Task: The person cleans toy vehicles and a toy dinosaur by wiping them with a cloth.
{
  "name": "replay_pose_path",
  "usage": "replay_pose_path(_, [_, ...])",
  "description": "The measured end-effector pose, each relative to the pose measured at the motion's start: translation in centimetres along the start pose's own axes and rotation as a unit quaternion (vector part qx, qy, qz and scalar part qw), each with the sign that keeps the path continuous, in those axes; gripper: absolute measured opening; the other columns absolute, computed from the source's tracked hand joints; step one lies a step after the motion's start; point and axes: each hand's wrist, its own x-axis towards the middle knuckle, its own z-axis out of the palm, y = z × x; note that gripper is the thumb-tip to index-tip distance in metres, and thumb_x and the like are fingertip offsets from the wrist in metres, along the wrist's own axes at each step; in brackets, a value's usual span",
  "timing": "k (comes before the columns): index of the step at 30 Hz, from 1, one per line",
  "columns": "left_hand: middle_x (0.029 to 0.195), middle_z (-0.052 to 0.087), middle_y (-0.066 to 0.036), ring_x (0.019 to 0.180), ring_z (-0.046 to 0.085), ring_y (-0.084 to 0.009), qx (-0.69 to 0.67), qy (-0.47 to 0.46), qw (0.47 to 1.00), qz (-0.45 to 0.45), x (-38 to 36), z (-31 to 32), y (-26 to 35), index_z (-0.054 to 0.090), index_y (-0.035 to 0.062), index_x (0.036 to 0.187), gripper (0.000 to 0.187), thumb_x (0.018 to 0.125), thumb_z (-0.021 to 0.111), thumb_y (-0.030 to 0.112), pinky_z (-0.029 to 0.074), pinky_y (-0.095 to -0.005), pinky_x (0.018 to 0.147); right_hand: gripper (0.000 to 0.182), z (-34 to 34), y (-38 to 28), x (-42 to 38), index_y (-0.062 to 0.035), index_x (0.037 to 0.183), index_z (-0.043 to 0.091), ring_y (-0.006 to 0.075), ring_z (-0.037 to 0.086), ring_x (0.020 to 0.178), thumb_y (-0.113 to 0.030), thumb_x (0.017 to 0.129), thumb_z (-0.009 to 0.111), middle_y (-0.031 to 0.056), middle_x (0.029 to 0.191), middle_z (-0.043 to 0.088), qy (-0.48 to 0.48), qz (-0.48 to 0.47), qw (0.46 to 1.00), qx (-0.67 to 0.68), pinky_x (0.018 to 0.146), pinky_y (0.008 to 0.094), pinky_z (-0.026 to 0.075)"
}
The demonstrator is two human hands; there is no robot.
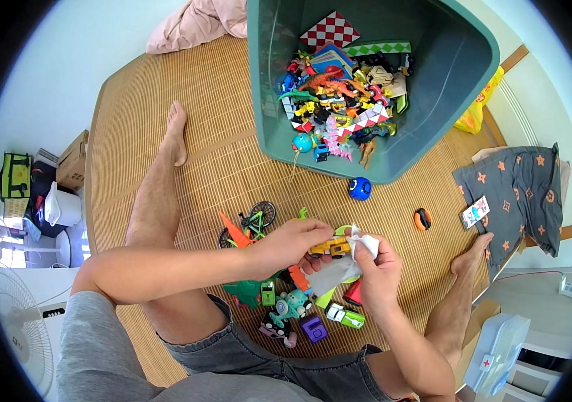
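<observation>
1. Two hands meet above the woven mat [165,134], near the seated person's lap.
2. Left hand [289,242] is closed on a yellow toy truck [331,248], long axis running left-right.
3. Right hand [376,268] pinches a white wipe [365,244] touching the truck's right end.
4. Loose toys [286,305] lie just below.

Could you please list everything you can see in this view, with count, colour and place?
toy truck: one, yellow, held in the left hand.
wipe: one, white, pressed on the truck by the right hand.
bin: one, teal, far side of the mat, full of mixed toys.
toy bicycle: one, green and black, on the mat left of the hands.
ball: one, blue, in front of the bin.
toy pile: several, mixed colours, between the legs.
fan: one, white, far left.
left hand: one, grips the truck.
right hand: one, holds the wipe.
</observation>
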Motion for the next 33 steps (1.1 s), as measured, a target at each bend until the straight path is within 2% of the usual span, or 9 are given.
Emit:
replay_pose_path(3, [0.092,0.061,-0.006,0.073,0.060,-0.0113,-0.052,0.004,0.999,-0.015,0.0,-0.2,0.1,0.050,0.0043,0.120,0.036,0.099,0.044,0.032,0.050,-0.0235,0.062,0.019,0.6,-0.3,-0.1,0.0009,0.108,0.059,0.0087,0.058,0.086,-0.004,0.090,0.060,0.0050,0.099,0.063,-0.027,0.006,0.999,0.042,0.077,0.0231,0.047])
replay_pose_path(9, [0.086,0.059,-0.003,0.072,0.058,-0.0093,0.011,-0.008,1.000,0.026,0.1,0.0,-0.3,0.052,0.0060,0.122,0.038,0.099,0.043,0.035,0.049,-0.0230,0.062,0.020,-0.2,0.6,-0.1,0.0009,0.108,0.058,0.0085,0.057,0.085,0.000,0.088,0.058,0.0044,0.097,0.063,-0.025,0.047,0.997,0.052,0.076,0.0232,0.047])
replay_pose_path(12, [0.085,0.058,-0.002,0.071,0.057,-0.0074,0.016,-0.015,0.999,0.032,-0.1,0.3,-0.2,0.052,0.0073,0.123,0.037,0.097,0.049,0.034,0.048,-0.0220,0.061,0.019,-0.1,0.4,0.0,0.0011,0.107,0.059,0.0079,0.057,0.083,0.001,0.088,0.057,0.0043,0.097,0.063,-0.006,0.048,0.997,0.053,0.074,0.0228,0.047])
replay_pose_path(15, [0.084,0.059,-0.001,0.070,0.056,-0.0059,0.146,-0.009,0.987,0.069,-0.5,0.6,-0.3,0.051,0.0064,0.122,0.037,0.094,0.056,0.030,0.047,-0.0211,0.059,0.018,0.2,-0.1,0.0,0.0014,0.106,0.059,0.0075,0.057,0.081,0.001,0.088,0.058,0.0042,0.096,0.063,0.014,0.059,0.997,0.048,0.072,0.0225,0.047])
replay_pose_path(17, [0.081,0.059,-0.001,0.068,0.055,-0.0048,0.211,0.003,0.965,0.158,0.0,0.3,-1.2,0.051,0.0039,0.122,0.041,0.091,0.062,0.029,0.046,-0.0205,0.058,0.018,0.2,0.0,0.0,0.0014,0.106,0.059,0.0075,0.057,0.081,-0.001,0.088,0.059,0.0040,0.096,0.063,0.017,0.059,0.997,0.052,0.072,0.0225,0.048])
replay_pose_path(20, [0.078,0.060,-0.001,0.068,0.056,-0.0056,0.129,-0.007,0.989,0.075,-0.4,0.6,-0.2,0.054,0.0023,0.117,0.040,0.091,0.061,0.032,0.047,-0.0211,0.059,0.019,0.0,0.3,0.1,0.0013,0.106,0.059,0.0082,0.058,0.082,-0.004,0.088,0.061,0.0048,0.098,0.063,0.024,0.067,0.994,0.084,0.073,0.0233,0.048])
replay_pose_path(25, [0.078,0.061,-0.002,0.067,0.058,-0.0075,0.070,0.018,0.997,0.035,-0.2,0.2,0.4,0.058,0.0025,0.109,0.040,0.094,0.055,0.039,0.048,-0.0216,0.060,0.019,0.1,-0.4,0.2,0.0013,0.105,0.060,0.0120,0.060,0.093,-0.008,0.089,0.063,0.0095,0.110,0.063,-0.003,0.061,0.986,0.157,0.081,0.0264,0.049])
replay_pose_path(27, [0.078,0.061,-0.002,0.067,0.058,-0.0082,0.050,0.031,0.998,0.025,-0.3,0.3,0.6,0.059,0.0028,0.107,0.041,0.094,0.053,0.041,0.048,-0.0218,0.060,0.016,-0.1,0.1,0.1,0.0014,0.103,0.061,0.0149,0.059,0.101,-0.005,0.088,0.062,0.0121,0.119,0.060,-0.047,0.014,0.994,0.101,0.087,0.0288,0.048])
replay_pose_path(33, [0.076,0.060,-0.002,0.068,0.058,-0.0080,0.068,0.012,0.998,0.012,-0.1,0.0,0.0,0.061,0.0032,0.103,0.043,0.093,0.053,0.045,0.048,-0.0223,0.060,0.018,0.3,0.2,-0.3,0.0017,0.103,0.061,0.0148,0.059,0.100,0.000,0.085,0.065,0.0117,0.117,0.060,-0.063,-0.023,0.998,-0.008,0.085,0.0276,0.049])
